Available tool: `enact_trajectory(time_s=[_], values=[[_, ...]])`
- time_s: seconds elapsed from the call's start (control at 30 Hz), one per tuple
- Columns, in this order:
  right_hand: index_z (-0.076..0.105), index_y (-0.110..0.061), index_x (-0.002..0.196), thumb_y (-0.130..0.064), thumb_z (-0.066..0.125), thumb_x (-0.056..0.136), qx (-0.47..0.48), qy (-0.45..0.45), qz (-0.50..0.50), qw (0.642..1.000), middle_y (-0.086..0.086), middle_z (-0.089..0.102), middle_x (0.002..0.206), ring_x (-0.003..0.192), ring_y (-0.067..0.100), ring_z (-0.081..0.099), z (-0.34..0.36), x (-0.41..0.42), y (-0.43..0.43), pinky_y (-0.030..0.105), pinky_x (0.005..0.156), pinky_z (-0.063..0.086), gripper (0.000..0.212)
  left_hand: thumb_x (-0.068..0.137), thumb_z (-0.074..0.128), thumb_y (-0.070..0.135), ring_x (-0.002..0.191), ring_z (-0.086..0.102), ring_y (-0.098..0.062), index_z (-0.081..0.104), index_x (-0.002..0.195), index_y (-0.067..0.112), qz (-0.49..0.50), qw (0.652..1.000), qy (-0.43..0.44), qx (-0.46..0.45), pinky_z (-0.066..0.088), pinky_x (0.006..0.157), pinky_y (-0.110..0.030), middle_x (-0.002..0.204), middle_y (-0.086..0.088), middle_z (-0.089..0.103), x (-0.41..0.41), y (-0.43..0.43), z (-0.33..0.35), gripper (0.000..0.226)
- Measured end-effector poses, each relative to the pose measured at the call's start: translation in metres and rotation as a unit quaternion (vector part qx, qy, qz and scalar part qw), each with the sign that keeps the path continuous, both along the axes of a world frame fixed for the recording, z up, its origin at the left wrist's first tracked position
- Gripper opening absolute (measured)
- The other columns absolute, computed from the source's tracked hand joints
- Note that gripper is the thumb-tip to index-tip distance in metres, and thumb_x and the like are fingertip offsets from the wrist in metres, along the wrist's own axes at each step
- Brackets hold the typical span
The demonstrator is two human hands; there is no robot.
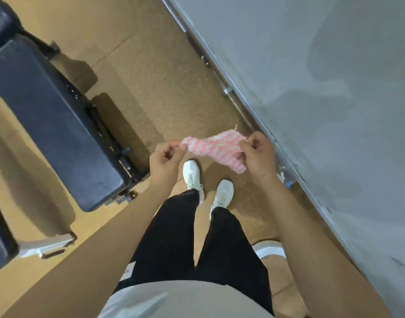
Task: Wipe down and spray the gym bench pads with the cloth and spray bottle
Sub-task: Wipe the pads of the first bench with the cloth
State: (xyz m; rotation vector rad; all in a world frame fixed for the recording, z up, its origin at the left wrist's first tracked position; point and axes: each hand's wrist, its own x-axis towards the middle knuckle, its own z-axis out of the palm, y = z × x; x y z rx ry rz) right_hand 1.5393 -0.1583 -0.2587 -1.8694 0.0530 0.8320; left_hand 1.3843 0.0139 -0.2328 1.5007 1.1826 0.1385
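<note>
Cloth [216, 148] is in mid-air ahead of us, stretched between both hands above our shoes [192, 173]. Left hand [166, 161] fingers pinch one corner; right hand [257, 154] fingers pinch the other edge, slack bunched below. Thin, limp, pink-and-white weave. Suggest we fold it into a flat wad first, so a clean face meets the pad. Bench pad [52, 125] lies well apart to our left: dark, smooth, rounded corners. Speckled tan floor [151, 76]. Small clear object [286, 179] by the grey wall [311, 65], can't confirm it's the sprayer.
</note>
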Motion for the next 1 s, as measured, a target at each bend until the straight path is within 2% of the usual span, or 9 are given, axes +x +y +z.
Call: enact_trajectory(time_s=[0.07,0.13,0.23,0.37,0.43,0.53,0.67,0.87,1.0], values=[[0.048,-0.017,0.078,-0.002,0.058,0.093,0.009,-0.019,0.048,0.999,0.01,0.056,0.071,0.061,0.035,0.064,0.022,0.0,0.024,0.032,0.053,0.051,0.023,0.096,0.067,0.029,0.06,0.047,-0.03,0.075,0.099,0.023,0.045,0.999,-0.014,-0.005,0.045,0.058,-0.044,0.08,-0.032,0.055,-0.021,0.01,0.021,0.01],[0.062,-0.02,0.099,-0.001,0.056,0.097,0.028,-0.026,0.1,0.994,0.001,0.071,0.089,0.063,0.022,0.071,0.04,-0.006,0.05,0.031,0.057,0.057,0.02,0.098,0.063,0.017,0.064,0.052,-0.029,0.074,0.1,0.013,0.09,0.994,-0.037,-0.04,0.05,0.059,-0.038,0.077,-0.025,0.058,-0.039,0.02,0.039,0.012],[0.07,-0.015,0.123,-0.006,0.06,0.099,0.023,-0.056,0.235,0.97,-0.005,0.071,0.114,0.086,-0.001,0.07,0.055,-0.018,0.088,0.029,0.079,0.061,0.027,0.096,0.059,0.003,0.075,0.062,-0.027,0.073,0.096,-0.002,0.154,0.98,-0.066,-0.105,0.058,0.075,-0.04,0.081,-0.015,0.067,-0.066,0.036,0.054,0.015],[0.076,-0.017,0.115,-0.015,0.077,0.088,-0.019,-0.041,0.393,0.919,-0.005,0.076,0.104,0.097,0.011,0.071,0.059,-0.045,0.142,0.035,0.087,0.06,0.026,0.094,0.061,0.003,0.062,0.064,-0.015,0.072,0.08,-0.006,0.26,0.957,-0.054,-0.12,0.058,0.066,-0.034,0.068,-0.01,0.067,-0.107,0.06,0.055,0.02],[0.076,-0.019,0.104,-0.016,0.078,0.087,-0.053,-0.047,0.448,0.891,-0.007,0.074,0.094,0.089,0.014,0.071,0.061,-0.064,0.169,0.027,0.076,0.058,0.017,0.09,0.073,0.017,0.055,0.059,-0.012,0.069,0.071,-0.007,0.289,0.95,-0.031,-0.114,0.056,0.06,-0.033,0.062,-0.009,0.062,-0.13,0.068,0.047,0.031],[0.066,-0.021,0.081,-0.019,0.078,0.089,-0.093,-0.056,0.461,0.881,-0.001,0.068,0.078,0.075,0.029,0.07,0.054,-0.097,0.207,0.036,0.066,0.056,0.015,0.071,0.091,0.028,0.053,0.057,-0.013,0.067,0.074,-0.006,0.275,0.955,0.026,-0.106,0.054,0.055,-0.033,0.063,-0.011,0.062,-0.169,0.08,0.027,0.042],[0.049,-0.021,0.067,-0.019,0.074,0.09,-0.123,-0.103,0.508,0.846,-0.003,0.052,0.063,0.059,0.015,0.047,0.033,-0.141,0.261,0.03,0.057,0.036,0.034,0.066,0.091,0.004,0.06,0.058,-0.018,0.068,0.073,0.011,0.286,0.949,0.05,-0.125,0.055,0.063,-0.044,0.07,-0.016,0.067,-0.217,0.099,-0.009,0.025],[0.05,-0.017,0.072,-0.019,0.068,0.095,-0.145,-0.152,0.595,0.776,-0.003,0.052,0.066,0.061,0.011,0.046,-0.012,-0.186,0.332,0.023,0.054,0.036,0.029,0.074,0.087,0.007,0.065,0.059,-0.016,0.071,0.083,0.018,0.367,0.906,0.042,-0.206,0.054,0.062,-0.029,0.074,-0.004,0.067,-0.261,0.121,-0.055,0.021],[0.065,-0.011,0.094,-0.018,0.066,0.097,-0.157,-0.163,0.662,0.715,0.006,0.067,0.087,0.083,0.025,0.062,-0.054,-0.196,0.375,0.033,0.073,0.049,0.008,0.081,0.083,0.01,0.072,0.058,-0.016,0.075,0.084,0.019,0.434,0.874,0.025,-0.217,0.054,0.069,-0.029,0.081,-0.003,0.067,-0.268,0.125,-0.094,0.012]])
